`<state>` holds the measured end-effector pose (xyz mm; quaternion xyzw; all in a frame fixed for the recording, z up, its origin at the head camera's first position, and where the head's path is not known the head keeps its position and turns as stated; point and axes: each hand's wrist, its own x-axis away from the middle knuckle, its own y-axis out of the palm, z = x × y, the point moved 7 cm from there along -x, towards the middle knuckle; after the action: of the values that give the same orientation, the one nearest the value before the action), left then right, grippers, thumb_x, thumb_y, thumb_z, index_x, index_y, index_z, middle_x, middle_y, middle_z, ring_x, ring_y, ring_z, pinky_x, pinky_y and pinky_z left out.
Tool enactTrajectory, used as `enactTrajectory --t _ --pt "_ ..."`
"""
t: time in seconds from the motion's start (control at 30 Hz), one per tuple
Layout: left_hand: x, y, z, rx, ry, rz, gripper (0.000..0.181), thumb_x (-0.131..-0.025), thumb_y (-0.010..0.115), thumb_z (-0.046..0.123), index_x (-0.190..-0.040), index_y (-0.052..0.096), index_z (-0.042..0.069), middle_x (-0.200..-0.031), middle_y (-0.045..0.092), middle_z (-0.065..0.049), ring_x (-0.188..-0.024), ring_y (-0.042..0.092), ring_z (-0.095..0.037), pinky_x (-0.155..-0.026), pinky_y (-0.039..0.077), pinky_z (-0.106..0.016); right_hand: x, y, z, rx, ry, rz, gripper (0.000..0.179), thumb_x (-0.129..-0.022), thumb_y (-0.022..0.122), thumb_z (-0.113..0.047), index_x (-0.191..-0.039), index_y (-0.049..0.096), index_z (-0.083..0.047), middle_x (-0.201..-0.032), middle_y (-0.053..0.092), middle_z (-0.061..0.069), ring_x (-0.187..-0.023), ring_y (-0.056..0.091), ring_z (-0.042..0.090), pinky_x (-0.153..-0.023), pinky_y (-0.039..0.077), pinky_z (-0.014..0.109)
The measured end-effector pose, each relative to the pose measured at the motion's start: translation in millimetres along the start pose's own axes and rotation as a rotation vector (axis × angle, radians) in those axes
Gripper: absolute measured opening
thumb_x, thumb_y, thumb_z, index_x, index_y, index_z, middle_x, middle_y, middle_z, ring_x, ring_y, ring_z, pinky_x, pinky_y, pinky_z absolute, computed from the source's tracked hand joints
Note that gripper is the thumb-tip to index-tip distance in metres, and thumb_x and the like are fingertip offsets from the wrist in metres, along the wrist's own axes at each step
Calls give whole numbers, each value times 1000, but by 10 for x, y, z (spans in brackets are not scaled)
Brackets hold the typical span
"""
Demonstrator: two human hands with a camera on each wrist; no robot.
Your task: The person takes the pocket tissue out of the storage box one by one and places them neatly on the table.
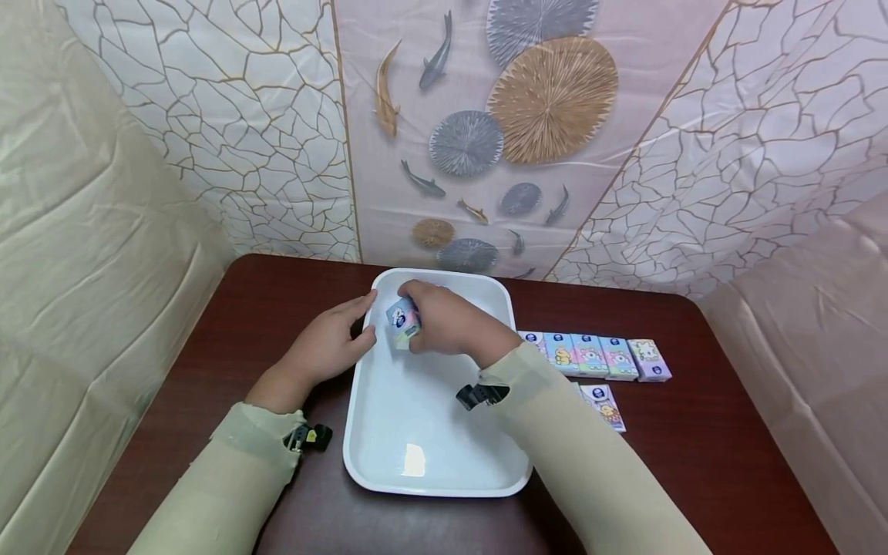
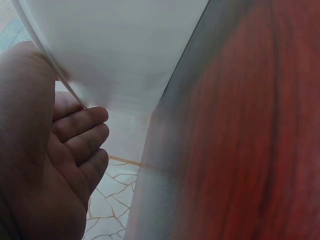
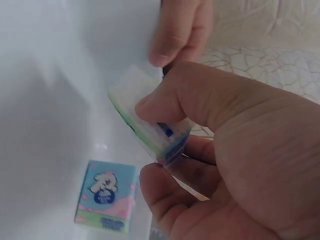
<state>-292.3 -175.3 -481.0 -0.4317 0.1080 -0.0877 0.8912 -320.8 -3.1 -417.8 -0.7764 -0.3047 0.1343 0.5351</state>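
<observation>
My right hand (image 1: 444,316) pinches a small tissue pack (image 3: 152,112) between thumb and fingers, tilted above the white tray (image 1: 444,447). Below it in the right wrist view, a blue, pink and green tissue pack (image 3: 106,196) with a white cartoon animal lies in the tray. My left hand (image 1: 333,343) rests at the tray's left rim, touching it with fairly straight fingers. In the left wrist view, the fingers (image 2: 82,130) lie loosely against the rim beside the tray's outer wall.
Right of the tray, a row of several pastel tissue packs (image 1: 586,354) lies on the dark red-brown table (image 1: 721,455). Nearer to me is another pack (image 1: 603,405), with part of its group hidden by my right sleeve. Patterned cloth (image 1: 277,139) hangs behind the table.
</observation>
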Motion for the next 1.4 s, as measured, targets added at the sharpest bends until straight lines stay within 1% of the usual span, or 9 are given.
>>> enactTrajectory --t 0.17,0.3,0.5,0.67,0.87,1.0,1.13,1.3,1.4 --pt "-1 10 1 -5 -6 1 69 -106 55 41 -167 30 23 -168 41 -4 -153 44 -25 -121 42 -52 204 -102 76 -55 0 20 84 -78 85 -14 -153 47 -11 -131 65 3 -106 62 16 -94 56 33" --pt "-8 14 6 -13 -10 4 69 -105 54 42 -167 31 23 -168 42 -6 -153 43 -26 -122 42 -52 402 -176 175 -96 44 38 88 -78 86 -16 -155 44 -16 -135 63 2 -107 62 15 -91 58 32" --pt "-8 9 15 -15 -11 4 69 -106 55 40 -167 31 22 -168 41 -6 -154 42 -26 -121 42 -53 723 -274 339 -156 119 78 88 -79 87 -17 -155 43 -21 -129 65 0 -110 66 16 -83 63 32" --pt "1 0 7 -9 -18 -1 69 -106 55 40 -167 30 23 -169 41 -5 -154 42 -26 -122 41 -53 973 -328 456 -168 145 123 86 -78 88 -19 -152 44 -21 -125 67 -1 -111 67 18 -85 63 35" --pt "8 -11 -7 -10 -25 -1 68 -106 55 39 -167 30 24 -168 41 -6 -155 41 -27 -122 40 -54 1233 -349 575 -189 159 147 86 -79 88 -21 -152 44 -21 -127 67 0 -113 68 21 -90 64 41" --pt "5 -4 -4 -11 -27 -2 68 -106 55 39 -167 30 23 -168 41 -5 -155 41 -26 -123 40 -53 1402 -354 660 -180 148 157 91 -80 88 -22 -158 42 -22 -131 66 -1 -113 68 20 -87 64 37" --pt "4 12 0 -12 -33 -10 68 -106 54 40 -167 29 24 -169 40 -5 -155 40 -26 -123 40 -53 1577 -363 785 -179 140 175 90 -82 86 -20 -160 41 -24 -132 67 0 -111 69 19 -83 64 32" --pt "0 17 6 -10 -34 -7 68 -106 54 40 -167 29 24 -169 40 -5 -155 40 -25 -123 40 -53 1762 -338 975 -209 183 177 86 -83 86 -19 -157 44 -26 -129 69 -1 -109 69 21 -80 64 34" --pt "-1 19 6 -11 -33 -4 68 -106 55 39 -167 29 24 -169 41 -5 -155 41 -25 -123 40 -53 1867 -305 1084 -213 216 165 86 -82 87 -19 -156 44 -26 -130 68 0 -112 68 23 -83 64 38"
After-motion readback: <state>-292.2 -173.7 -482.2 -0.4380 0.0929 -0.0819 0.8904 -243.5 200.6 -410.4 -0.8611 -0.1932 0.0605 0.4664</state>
